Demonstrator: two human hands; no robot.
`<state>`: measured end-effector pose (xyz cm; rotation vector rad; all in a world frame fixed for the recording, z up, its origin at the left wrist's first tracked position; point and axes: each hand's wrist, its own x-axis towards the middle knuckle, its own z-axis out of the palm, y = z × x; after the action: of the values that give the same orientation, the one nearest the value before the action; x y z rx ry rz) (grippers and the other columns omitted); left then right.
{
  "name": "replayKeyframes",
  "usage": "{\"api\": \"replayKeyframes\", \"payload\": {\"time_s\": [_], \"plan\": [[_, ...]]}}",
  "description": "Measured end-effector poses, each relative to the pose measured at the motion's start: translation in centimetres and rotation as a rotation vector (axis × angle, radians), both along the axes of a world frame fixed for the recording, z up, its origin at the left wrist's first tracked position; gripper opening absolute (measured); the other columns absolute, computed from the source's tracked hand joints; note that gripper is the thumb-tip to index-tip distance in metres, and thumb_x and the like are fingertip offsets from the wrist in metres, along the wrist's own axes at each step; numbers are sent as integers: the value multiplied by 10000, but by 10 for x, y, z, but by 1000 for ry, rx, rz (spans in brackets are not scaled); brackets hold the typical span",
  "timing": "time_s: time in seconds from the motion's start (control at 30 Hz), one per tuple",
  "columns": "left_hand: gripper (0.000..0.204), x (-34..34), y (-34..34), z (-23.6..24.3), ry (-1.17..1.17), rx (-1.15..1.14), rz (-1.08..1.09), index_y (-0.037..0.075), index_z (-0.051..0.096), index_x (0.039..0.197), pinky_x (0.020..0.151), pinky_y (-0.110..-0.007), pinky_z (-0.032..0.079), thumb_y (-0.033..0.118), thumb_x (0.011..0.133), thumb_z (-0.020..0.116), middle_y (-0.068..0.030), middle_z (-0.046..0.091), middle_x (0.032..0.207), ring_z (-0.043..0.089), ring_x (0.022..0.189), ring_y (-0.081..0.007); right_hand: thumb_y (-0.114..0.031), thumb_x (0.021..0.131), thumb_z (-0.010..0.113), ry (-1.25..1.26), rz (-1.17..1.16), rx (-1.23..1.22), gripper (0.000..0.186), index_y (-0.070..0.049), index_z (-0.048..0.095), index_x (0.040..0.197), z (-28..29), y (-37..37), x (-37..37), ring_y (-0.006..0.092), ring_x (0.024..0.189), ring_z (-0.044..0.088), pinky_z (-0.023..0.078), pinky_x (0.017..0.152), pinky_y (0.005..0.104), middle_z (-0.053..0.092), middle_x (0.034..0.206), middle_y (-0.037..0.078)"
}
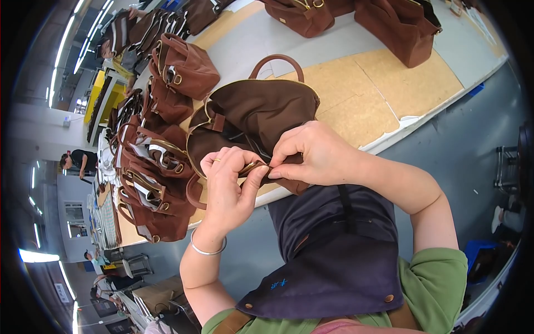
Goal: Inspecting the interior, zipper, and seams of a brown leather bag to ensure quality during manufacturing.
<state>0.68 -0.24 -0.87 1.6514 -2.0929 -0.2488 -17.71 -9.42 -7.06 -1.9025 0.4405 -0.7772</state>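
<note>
Your left hand (pixel 228 189) and right hand (pixel 317 153) pinch the near rim of the open brown bag (pixel 261 106), fingertips almost meeting, though the pinched bit itself is hard to make out. The bag lies just beyond your fingers on the desk (pixel 317 47), its long axis slanting away rightward; other bags (pixel 192 72) crowd its left, tan board (pixel 356 92) its right.

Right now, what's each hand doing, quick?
Left hand: closed, pinching the open brown bag at its rim.
Right hand: closed, pinching the same bag.
</note>
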Motion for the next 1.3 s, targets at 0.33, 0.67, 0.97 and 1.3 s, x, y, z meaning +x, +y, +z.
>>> {"api": "replayKeyframes", "payload": {"time_s": [0.33, 0.67, 0.97, 1.3], "plan": [[132, 2, 0, 0, 29, 38, -41, 92, 622, 855, 853, -361, 299, 171, 848, 727, -25, 573, 768, 529, 768, -210, -112, 775, 776, -94, 17, -34, 105, -50, 692, 768, -4, 5, 7, 242, 717, 668, 510, 690, 334, 692, 793, 66], [97, 12, 1, -1, 21, 41, -54, 141, 700, 840, 879, -358, 288, 199, 818, 774, 16, 568, 790, 534, 813, -182, -153, 779, 748, -40, 80, -172, 249, -52, 666, 991, 24, -15, -16, 254, 938, 629, 535, 787, 354, 635, 998, 98], [122, 67, 24, 15, -187, 1, 1, 134, 674, 829, 930, -390, 298, 143, 760, 775, 25, 576, 823, 547, 868, -193, -65, 713, 784, 118, 86, -456, 332, -93, 665, 1022, 41, -12, -15, 261, 977, 640, 497, 883, 378, 647, 1078, 54], [253, 25, 43, -9, -306, -171, 87, 166, 605, 926, 982, -447, 306, 173, 743, 780, 45, 631, 757, 587, 871, -157, -143, 693, 820, 470, 304, -673, 320, -122, 697, 988, 45, -37, 24, 253, 884, 645, 438, 914, 401, 688, 860, 36]]}}
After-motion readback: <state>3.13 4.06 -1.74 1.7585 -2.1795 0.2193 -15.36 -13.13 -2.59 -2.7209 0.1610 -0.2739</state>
